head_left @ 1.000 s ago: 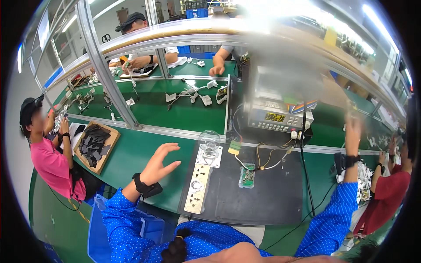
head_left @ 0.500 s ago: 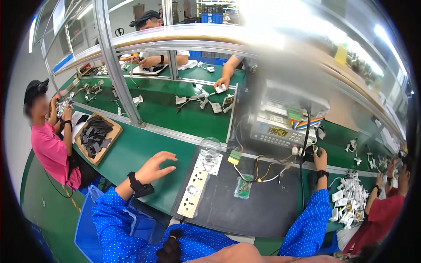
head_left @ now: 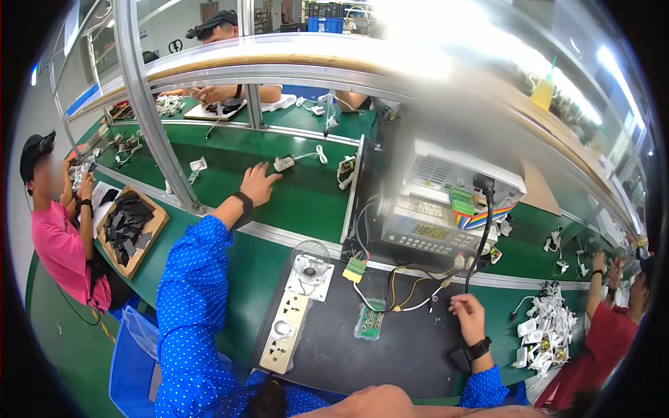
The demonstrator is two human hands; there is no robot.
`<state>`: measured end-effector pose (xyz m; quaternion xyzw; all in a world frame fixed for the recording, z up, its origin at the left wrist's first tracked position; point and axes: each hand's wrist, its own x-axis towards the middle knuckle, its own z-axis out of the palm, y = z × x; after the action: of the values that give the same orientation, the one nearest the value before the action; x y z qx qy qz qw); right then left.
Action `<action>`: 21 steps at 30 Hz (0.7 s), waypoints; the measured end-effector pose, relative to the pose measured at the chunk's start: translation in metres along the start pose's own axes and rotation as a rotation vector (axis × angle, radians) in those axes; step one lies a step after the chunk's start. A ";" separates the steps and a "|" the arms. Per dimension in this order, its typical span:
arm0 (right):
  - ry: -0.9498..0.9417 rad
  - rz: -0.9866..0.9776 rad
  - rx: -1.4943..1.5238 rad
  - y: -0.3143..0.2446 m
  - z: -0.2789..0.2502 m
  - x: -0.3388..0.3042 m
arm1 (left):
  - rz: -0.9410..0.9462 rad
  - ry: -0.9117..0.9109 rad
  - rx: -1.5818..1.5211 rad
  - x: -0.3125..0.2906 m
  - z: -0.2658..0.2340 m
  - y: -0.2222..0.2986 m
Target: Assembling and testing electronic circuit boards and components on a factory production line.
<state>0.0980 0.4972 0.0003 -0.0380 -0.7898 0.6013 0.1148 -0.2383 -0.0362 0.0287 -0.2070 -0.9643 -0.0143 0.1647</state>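
Note:
My left hand [head_left: 259, 184] reaches over the far rail onto the green conveyor belt [head_left: 244, 150], fingers spread and empty. Just past its fingertips lies a white plug adapter [head_left: 284, 164] with a coiled white cable. My right hand [head_left: 469, 315] hangs above the right side of the black mat [head_left: 411, 348], its fingers loosely curled with nothing visible in them. Close by are the ends of yellow, black and white wires [head_left: 411, 305]. On the mat sit a small green circuit board [head_left: 370, 320], a white socket strip [head_left: 284, 333] and a clear bulb [head_left: 311, 259] on a white base.
Bench instruments [head_left: 435, 226] with a thick black cable stand behind the mat. White chargers [head_left: 546, 331] are heaped at right. A cardboard tray [head_left: 131, 230] of black pieces is at left, beside a blue bin [head_left: 132, 362]. Co-workers sit left, right and across; a metal post [head_left: 150, 104] rises nearby.
My left hand has stretched forward from the near bench onto the belt. My right hand has drawn back from beside the instruments to the mat. The person's hand across has left the belt.

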 end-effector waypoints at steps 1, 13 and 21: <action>0.004 0.003 -0.004 0.001 -0.001 0.000 | -0.041 -0.052 0.059 0.015 0.008 0.003; -0.012 0.049 0.057 0.003 -0.004 0.003 | -0.227 -0.129 0.116 0.082 0.044 -0.007; -0.009 0.041 0.046 0.003 -0.003 0.002 | -0.317 0.082 0.133 0.078 0.046 -0.007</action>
<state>0.0968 0.5008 -0.0016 -0.0487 -0.7755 0.6215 0.0998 -0.3229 -0.0077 0.0109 -0.0404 -0.9761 0.0154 0.2130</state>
